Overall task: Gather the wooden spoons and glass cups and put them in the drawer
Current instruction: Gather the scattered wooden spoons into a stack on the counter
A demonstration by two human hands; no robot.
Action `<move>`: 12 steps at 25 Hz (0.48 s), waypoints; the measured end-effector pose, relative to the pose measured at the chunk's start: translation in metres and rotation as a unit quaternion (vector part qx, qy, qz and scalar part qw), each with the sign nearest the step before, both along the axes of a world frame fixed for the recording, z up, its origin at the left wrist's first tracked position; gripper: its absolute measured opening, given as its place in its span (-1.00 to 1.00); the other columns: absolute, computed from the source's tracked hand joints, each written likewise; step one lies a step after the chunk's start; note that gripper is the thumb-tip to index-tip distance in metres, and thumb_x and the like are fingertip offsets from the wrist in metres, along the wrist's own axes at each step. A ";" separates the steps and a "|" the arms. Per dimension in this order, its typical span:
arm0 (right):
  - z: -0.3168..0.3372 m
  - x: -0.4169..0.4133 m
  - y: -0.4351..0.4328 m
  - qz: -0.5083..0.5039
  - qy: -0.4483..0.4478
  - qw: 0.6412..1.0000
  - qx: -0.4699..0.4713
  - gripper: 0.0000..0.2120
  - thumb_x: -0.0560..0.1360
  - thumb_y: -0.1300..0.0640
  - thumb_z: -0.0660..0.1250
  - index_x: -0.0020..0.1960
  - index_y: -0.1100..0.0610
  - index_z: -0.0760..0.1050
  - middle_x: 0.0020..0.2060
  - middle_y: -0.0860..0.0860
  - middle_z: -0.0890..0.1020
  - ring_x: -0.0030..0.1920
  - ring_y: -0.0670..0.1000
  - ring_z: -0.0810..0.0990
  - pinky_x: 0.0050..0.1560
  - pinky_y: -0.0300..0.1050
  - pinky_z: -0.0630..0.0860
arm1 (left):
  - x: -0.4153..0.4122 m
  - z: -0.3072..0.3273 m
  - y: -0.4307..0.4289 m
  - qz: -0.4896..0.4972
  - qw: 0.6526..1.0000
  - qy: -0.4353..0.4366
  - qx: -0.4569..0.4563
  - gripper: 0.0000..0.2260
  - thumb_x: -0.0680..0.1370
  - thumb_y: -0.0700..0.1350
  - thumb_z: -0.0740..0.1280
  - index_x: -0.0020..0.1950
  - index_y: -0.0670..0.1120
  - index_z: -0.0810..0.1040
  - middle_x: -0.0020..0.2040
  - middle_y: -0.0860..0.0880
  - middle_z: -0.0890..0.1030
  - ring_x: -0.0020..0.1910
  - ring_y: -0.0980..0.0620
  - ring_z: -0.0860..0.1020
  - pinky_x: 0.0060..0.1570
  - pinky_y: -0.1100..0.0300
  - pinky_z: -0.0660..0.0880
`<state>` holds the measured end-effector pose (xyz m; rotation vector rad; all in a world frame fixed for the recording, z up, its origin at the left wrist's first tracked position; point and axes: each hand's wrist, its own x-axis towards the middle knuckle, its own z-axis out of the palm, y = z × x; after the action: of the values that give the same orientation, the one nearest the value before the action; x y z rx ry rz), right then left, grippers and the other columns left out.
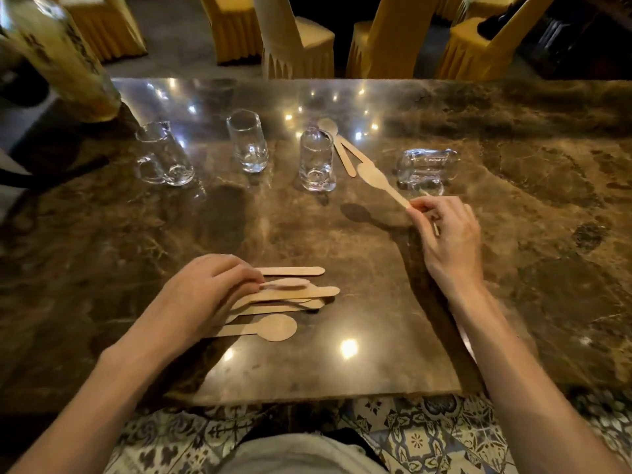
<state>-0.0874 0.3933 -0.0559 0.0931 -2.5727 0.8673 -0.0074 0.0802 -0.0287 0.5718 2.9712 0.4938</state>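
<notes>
My right hand point(448, 234) pinches the handle end of a wooden spoon point(378, 181) and holds it lifted above the brown marble table point(513, 268). My left hand point(205, 289) rests on a pile of several wooden spoons point(290, 297) near the front edge, fingers lying over their handles. Two more wooden spoons point(342, 145) lie crossed further back. Three glass cups stand upright: one at the left point(162, 155), one in the middle point(248, 142), one beside the crossed spoons point(316, 160). A fourth glass cup point(427, 165) lies on its side at the right. No drawer is in view.
A large glass jar point(58, 56) stands at the table's back left corner. Chairs in yellow covers point(297, 42) line the far side. Patterned floor tiles point(427, 436) show below the front edge.
</notes>
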 end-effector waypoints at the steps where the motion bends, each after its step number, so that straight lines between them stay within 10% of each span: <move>1: 0.006 0.003 -0.014 0.037 -0.001 0.999 -0.002 -0.86 0.53 0.11 0.31 0.04 0.13 0.58 -0.07 0.07 0.60 -0.05 0.05 0.49 -0.05 -0.10 0.35 | 0.002 0.000 0.000 -0.003 1.000 0.017 0.009 -0.77 0.45 -0.12 0.40 0.10 -0.08 0.63 0.05 -0.08 0.64 0.01 -0.09 0.59 0.02 -0.03 0.56; 5: 0.023 0.017 -0.068 0.178 -0.038 0.983 -0.007 -0.88 0.50 0.09 0.34 0.00 0.08 0.59 -0.10 -0.01 0.59 -0.08 -0.01 0.50 -0.04 -0.11 0.40 | 0.001 0.002 0.000 -0.013 0.996 0.049 0.068 -0.53 0.56 0.12 0.04 -0.01 -0.09 0.69 -0.06 -0.06 0.65 -0.08 -0.03 0.59 -0.04 0.12 0.51; 12: 0.022 0.032 -0.121 0.272 -0.146 0.950 0.057 -0.83 0.51 0.02 0.32 0.03 0.04 0.60 -0.05 -0.01 0.60 -0.03 0.00 0.48 0.06 0.01 0.42 | -0.002 -0.014 -0.061 0.153 0.971 0.076 0.167 -0.82 0.53 -0.04 0.28 0.05 0.00 0.63 0.00 0.09 0.58 -0.03 0.13 0.53 -0.05 0.28 0.41</move>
<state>-0.0554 0.2725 -0.0338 0.7957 -2.9265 0.9728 -0.0094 0.0196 -0.0426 0.1732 3.1575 1.0347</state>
